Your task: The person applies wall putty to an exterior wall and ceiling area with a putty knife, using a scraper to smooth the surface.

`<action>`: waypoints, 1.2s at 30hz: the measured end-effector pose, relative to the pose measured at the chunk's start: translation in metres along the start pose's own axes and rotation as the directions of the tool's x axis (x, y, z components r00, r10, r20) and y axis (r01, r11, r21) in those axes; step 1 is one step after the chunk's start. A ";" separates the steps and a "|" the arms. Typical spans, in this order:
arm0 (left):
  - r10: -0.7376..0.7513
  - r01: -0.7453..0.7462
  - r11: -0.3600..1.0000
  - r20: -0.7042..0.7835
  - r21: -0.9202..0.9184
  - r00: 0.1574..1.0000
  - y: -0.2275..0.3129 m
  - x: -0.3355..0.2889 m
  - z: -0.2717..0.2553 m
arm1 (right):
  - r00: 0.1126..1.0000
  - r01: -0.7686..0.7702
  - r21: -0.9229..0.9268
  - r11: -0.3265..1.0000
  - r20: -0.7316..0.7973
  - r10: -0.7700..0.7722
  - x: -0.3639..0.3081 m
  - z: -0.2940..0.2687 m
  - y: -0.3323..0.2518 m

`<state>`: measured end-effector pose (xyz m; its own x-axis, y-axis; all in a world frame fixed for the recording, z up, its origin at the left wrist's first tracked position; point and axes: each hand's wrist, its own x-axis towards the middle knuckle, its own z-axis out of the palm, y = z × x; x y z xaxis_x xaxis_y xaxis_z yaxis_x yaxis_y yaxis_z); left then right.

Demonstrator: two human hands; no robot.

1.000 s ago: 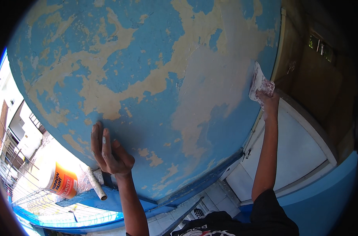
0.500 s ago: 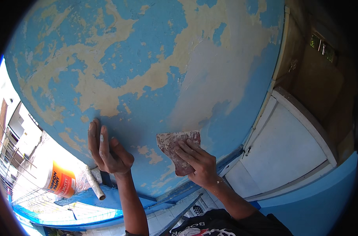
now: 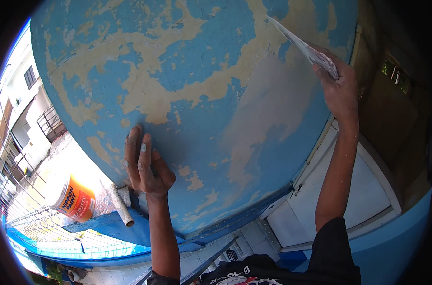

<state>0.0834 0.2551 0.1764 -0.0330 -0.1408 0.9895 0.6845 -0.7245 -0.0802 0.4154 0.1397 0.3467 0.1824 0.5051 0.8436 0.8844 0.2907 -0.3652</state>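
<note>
A blue wall (image 3: 197, 128) with flaked, cream-coloured patches fills the view. My right hand (image 3: 341, 88) is raised at the upper right, closed around a flat putty spreader (image 3: 303, 47). The spreader shows nearly edge-on, smeared with pale putty, its broad end pointing up and left. Whether its edge touches the wall, I cannot tell. Below it a smooth greyish putty patch (image 3: 268, 99) spreads over the wall. Lower left, my left hand (image 3: 148, 166) is against the wall with its fingers stretched upward and holds nothing. Dried blue-white specks mark its fingers.
An orange and white putty bucket (image 3: 76, 202) stands at the left on a blue ledge (image 3: 99, 227), beside a pale pipe end (image 3: 122, 209). Metal grille bars (image 3: 23, 190) run along the far left. A white panelled door (image 3: 339, 185) lies to the lower right.
My right hand has carried the spreader up and to the right, turning it from flat on the wall to nearly edge-on. My left hand keeps its place on the wall while the view has shifted.
</note>
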 end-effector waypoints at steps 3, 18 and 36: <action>0.006 -0.007 1.000 0.006 0.020 1.000 -0.003 0.003 -0.004 | 0.975 0.220 0.052 0.974 0.033 -0.221 -0.009 0.020 -0.001; 0.007 -0.007 1.000 0.023 0.020 1.000 0.000 -0.003 -0.002 | 0.897 0.320 0.009 0.947 0.320 -0.306 -0.153 0.089 -0.008; 0.010 -0.010 1.000 -0.019 -0.015 1.000 -0.001 0.005 -0.004 | 0.849 -0.520 0.508 0.687 0.396 0.350 -0.283 0.117 0.074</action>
<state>0.0801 0.2525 0.1805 -0.0397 -0.1605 0.9862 0.6735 -0.7334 -0.0922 0.3791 0.1136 0.0346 0.2938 0.8523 0.4327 0.2945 0.3499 -0.8893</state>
